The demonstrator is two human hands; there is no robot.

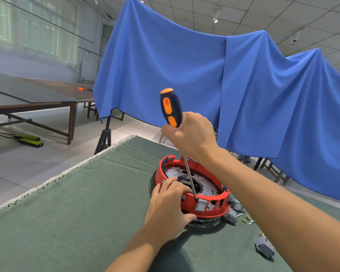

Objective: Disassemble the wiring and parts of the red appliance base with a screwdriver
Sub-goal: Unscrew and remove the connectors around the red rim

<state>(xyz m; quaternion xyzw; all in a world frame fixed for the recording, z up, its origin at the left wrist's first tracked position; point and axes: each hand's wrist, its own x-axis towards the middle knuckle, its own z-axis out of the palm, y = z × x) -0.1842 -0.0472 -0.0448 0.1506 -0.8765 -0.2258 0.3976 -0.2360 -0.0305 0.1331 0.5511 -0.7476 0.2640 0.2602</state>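
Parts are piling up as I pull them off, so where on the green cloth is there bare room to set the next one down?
The green cloth is bare left of the red base, out to its frayed edge, and behind the base toward the far corner. Right of the base it is crowded: loose grey parts and wire terminals lie there, under the right forearm.

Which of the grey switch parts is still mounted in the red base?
The grey rocker switch at the screwdriver tip sits in the red base wall; the other grey parts lie loose on the green cloth.
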